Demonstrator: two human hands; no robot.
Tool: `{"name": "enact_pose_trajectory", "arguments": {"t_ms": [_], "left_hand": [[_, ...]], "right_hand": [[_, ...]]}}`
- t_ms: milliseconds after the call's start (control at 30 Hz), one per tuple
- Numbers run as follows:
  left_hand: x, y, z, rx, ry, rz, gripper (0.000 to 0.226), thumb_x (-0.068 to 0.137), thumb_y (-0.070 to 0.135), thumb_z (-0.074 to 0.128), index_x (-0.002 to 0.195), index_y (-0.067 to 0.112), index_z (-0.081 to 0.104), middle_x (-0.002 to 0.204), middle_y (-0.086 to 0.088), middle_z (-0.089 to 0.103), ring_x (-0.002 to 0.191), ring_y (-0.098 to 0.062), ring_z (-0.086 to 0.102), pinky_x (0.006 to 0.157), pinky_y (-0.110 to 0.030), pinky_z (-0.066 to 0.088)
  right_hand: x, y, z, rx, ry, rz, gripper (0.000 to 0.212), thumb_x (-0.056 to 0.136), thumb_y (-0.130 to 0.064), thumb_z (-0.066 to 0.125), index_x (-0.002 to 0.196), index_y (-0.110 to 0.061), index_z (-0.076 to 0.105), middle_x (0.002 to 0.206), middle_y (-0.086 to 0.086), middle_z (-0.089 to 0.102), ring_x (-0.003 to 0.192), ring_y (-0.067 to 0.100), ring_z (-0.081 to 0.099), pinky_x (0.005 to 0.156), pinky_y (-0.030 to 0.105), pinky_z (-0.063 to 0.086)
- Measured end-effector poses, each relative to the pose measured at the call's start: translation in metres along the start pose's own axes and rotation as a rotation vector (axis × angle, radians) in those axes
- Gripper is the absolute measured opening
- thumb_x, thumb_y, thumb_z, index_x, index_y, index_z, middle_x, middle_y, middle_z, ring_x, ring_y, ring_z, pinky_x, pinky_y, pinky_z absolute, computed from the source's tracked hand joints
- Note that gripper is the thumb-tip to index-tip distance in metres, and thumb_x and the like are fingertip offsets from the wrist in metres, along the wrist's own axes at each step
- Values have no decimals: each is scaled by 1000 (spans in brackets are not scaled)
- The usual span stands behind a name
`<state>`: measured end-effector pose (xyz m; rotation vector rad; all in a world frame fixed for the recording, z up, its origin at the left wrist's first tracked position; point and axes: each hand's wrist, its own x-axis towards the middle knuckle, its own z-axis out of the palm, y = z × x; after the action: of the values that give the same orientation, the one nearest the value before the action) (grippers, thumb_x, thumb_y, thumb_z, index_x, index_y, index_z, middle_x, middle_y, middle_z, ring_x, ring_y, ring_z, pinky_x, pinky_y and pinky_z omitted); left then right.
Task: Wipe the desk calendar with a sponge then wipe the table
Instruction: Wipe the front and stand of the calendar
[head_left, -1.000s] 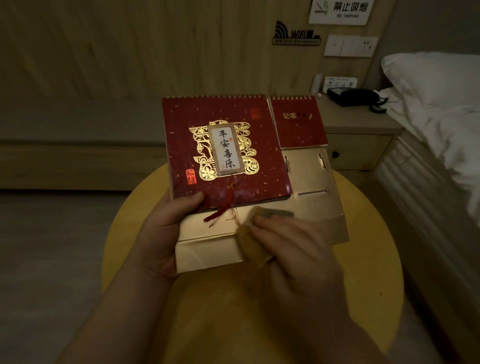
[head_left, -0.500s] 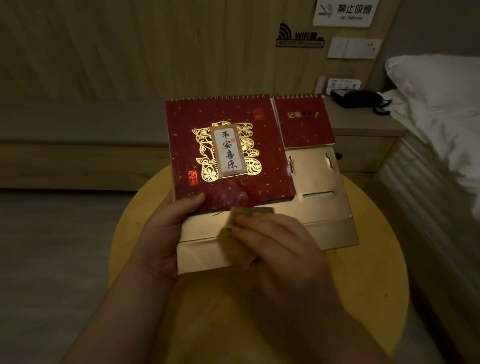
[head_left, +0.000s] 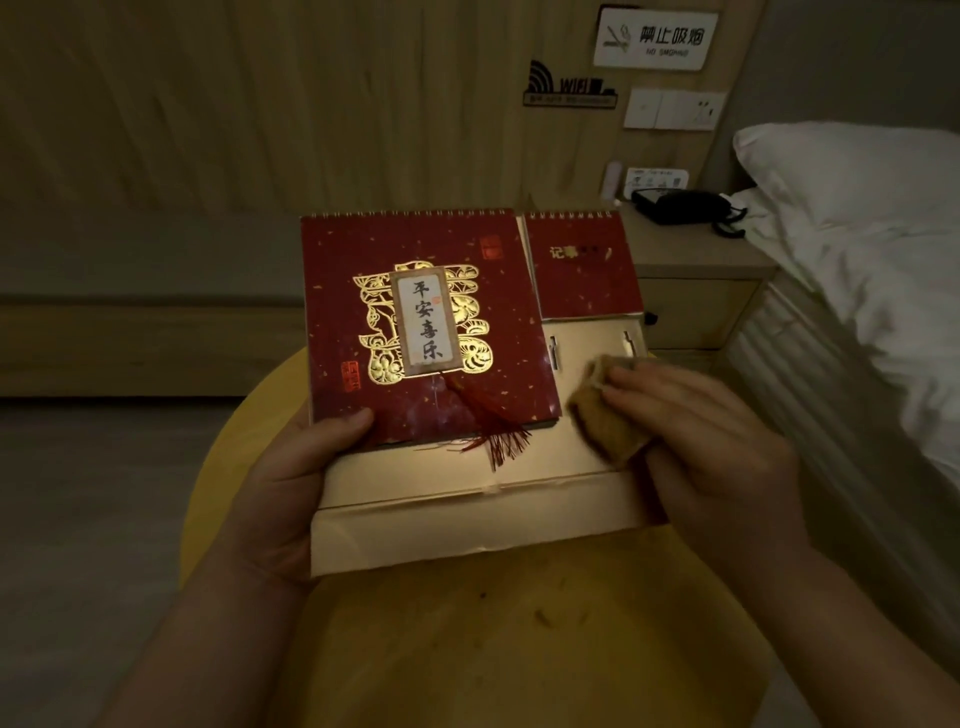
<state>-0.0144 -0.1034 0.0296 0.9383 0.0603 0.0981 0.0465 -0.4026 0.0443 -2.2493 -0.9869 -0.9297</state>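
Observation:
The desk calendar (head_left: 415, 322) has a red cover with gold ornament, a red tassel, a smaller red notepad at its upper right and a gold base. It is tilted up over the round yellow table (head_left: 519, 639). My left hand (head_left: 291, 488) grips its lower left corner, thumb on the red cover. My right hand (head_left: 711, 441) presses a brown sponge (head_left: 605, 415) against the gold panel on the calendar's right side, below the notepad. My fingers cover part of the sponge.
A wooden nightstand (head_left: 696, 291) with a black telephone (head_left: 685, 205) stands behind the table on the right. A bed with a white pillow (head_left: 852, 208) runs along the right edge. A wood-panelled wall is behind, grey floor to the left.
My right hand has slid the sponge from the gold base's front middle to the right panel. The red tassel now shows fully. My left hand keeps its grip.

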Motion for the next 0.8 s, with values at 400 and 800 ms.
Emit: {"name": "enact_pose_trajectory", "arguments": {"t_ms": [400, 800], "left_hand": [[2, 2, -8, 14, 69, 19, 34, 83, 13, 59, 108, 19, 81, 103, -13, 81, 87, -32, 79, 67, -46, 64], [3, 1, -8, 21, 72, 65, 33, 85, 13, 59, 108, 20, 81, 104, -12, 81, 88, -30, 79, 68, -43, 63]], "right_hand": [[14, -15, 3, 25, -75, -6, 39, 93, -9, 50, 120, -3, 78, 128, 9, 74, 122, 23, 65, 109, 34, 49], [-38, -36, 4, 0, 33, 177, 38, 94, -9, 51, 123, -7, 77, 132, 1, 69, 125, 18, 61, 112, 26, 44]]}}
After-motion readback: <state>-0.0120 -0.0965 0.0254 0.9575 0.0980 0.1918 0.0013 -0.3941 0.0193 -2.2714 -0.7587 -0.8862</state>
